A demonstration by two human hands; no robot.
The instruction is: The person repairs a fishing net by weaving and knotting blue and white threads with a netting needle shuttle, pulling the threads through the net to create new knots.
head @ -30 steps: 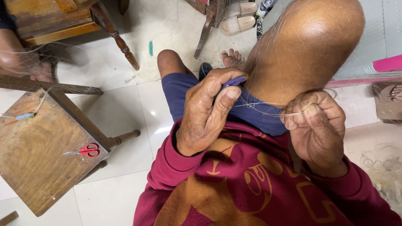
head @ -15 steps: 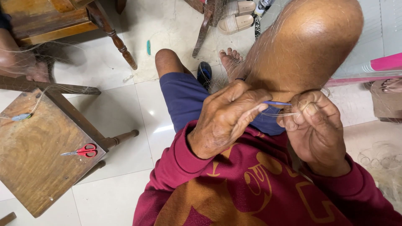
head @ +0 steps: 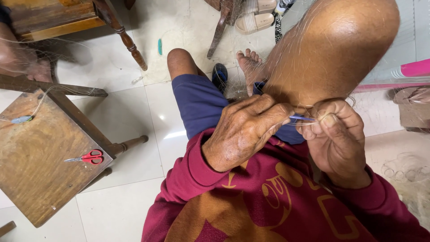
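Just below the raised knee [head: 331, 49], the left hand [head: 244, 132] pinches a slim blue netting needle [head: 301, 118] while the right hand [head: 336, 139] closes on fine net thread [head: 316, 120], likely light, limp and slippery, best pinched near the knot.

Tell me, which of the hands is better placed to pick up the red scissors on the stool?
Probably the left hand: the red scissors lie on the wooden stool at its side. It pinches a small blue tool, though; the right hand grips fine thread.
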